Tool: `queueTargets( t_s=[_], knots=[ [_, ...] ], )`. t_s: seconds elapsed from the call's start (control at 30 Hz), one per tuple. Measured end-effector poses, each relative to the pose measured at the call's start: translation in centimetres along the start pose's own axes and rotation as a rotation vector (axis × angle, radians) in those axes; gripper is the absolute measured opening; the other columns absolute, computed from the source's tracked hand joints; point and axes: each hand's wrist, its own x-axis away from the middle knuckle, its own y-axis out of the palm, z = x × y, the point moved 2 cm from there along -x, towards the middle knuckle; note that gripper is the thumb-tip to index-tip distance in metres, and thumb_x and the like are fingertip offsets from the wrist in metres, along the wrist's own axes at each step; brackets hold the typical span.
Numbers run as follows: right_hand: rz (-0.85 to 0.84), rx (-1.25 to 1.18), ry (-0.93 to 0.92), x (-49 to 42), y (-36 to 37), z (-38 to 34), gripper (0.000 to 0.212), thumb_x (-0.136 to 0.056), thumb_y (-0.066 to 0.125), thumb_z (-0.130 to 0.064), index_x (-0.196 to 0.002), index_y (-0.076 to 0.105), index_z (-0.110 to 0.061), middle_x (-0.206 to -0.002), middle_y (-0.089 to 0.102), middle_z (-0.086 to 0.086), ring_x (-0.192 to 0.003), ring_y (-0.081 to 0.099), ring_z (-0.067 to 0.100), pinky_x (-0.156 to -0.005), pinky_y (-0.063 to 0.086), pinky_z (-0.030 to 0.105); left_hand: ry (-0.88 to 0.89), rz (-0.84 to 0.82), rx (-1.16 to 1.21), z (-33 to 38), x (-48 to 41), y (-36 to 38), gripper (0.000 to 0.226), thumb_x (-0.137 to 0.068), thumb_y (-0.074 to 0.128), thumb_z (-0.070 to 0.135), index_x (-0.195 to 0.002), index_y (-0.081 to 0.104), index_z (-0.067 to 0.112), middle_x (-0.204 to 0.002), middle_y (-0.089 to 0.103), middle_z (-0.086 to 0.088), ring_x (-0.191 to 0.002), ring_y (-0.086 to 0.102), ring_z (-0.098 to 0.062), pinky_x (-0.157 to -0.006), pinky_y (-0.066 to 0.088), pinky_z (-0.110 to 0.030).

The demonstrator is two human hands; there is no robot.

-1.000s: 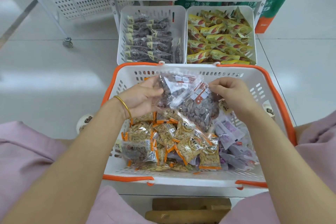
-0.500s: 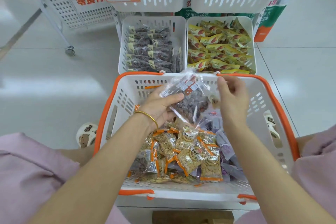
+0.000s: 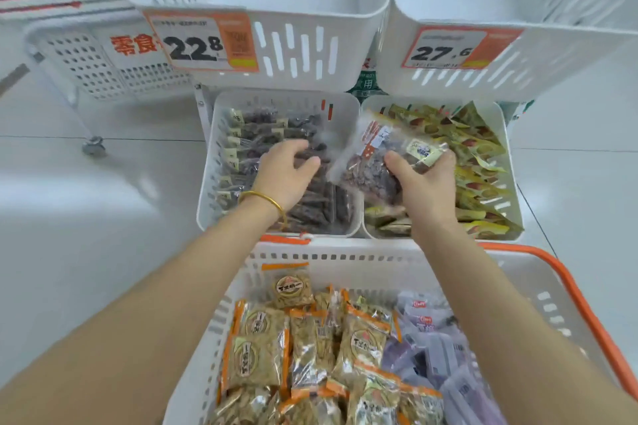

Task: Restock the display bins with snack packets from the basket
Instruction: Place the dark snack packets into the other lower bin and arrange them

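My right hand (image 3: pixel 426 179) grips a clear packet of dark snacks (image 3: pixel 374 162) and holds it over the divide between the two lower display bins. My left hand (image 3: pixel 286 169) reaches into the left lower bin (image 3: pixel 207 183), its fingers curved over the dark packets (image 3: pixel 310 207) lying there; whether it holds one I cannot tell. The right lower bin (image 3: pixel 511 190) is full of yellow packets (image 3: pixel 480 162). Below, the white basket with orange rim (image 3: pixel 569 290) contains orange-edged nut packets (image 3: pixel 310 338) and purple packets (image 3: pixel 435 348).
Two white upper bins stand above, the left one (image 3: pixel 310 28) tagged 22.8 and the right one (image 3: pixel 518 45) tagged 27.6; both look bare inside. A white wheeled cart (image 3: pixel 86 69) stands at the far left on the pale tiled floor (image 3: pixel 86 217).
Both hands moved forward out of the basket to the lower bins. The dark snack packet went with them; the right hand now holds it alone and the left hand has let go.
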Motion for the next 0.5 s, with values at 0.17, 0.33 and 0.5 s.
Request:
queueTargets(
  t_s=[0.17, 0.33, 0.5],
  knots=[
    [0.137, 0.247, -0.212, -4.2, 3.4, 0.4, 0.058, -0.081, 0.073, -0.029, -0.122, 0.038, -0.007, -0.107, 0.053, 0.002, -0.096, 0.054, 0.015, -0.079, 0.041, 0.022, 0.327, -0.137, -0.726, -2.7, -7.6, 2.6, 0.054, -0.097, 0.04, 0.029, -0.147, 0.023, 0.019, -0.158, 0.01, -0.002, -0.145, 0.004, -0.024, -0.118, 0.009, -0.042],
    [0.193, 0.362, -0.358, -5.2, 5.8, 1.0, 0.049, -0.083, 0.07, -0.032, -0.116, 0.04, -0.011, -0.092, 0.047, -0.015, -0.078, 0.047, -0.004, -0.067, 0.035, 0.011, 0.389, -0.147, -0.916, -4.7, -9.1, 4.0, 0.053, -0.098, 0.028, 0.043, -0.146, 0.025, 0.022, -0.159, -0.004, 0.001, -0.145, -0.002, -0.022, -0.116, 0.004, -0.043],
    [0.253, 0.622, -0.403, -5.0, 7.9, 1.3, 0.061, -0.087, 0.061, -0.043, -0.132, 0.035, -0.011, -0.12, 0.056, 0.003, -0.107, 0.056, 0.024, -0.075, 0.042, 0.035, 0.427, -0.053, -0.874, -6.1, -8.1, 3.2, 0.048, -0.097, 0.032, 0.042, -0.14, 0.038, 0.021, -0.157, 0.014, -0.003, -0.143, 0.013, -0.026, -0.116, 0.006, -0.04]
  ],
)
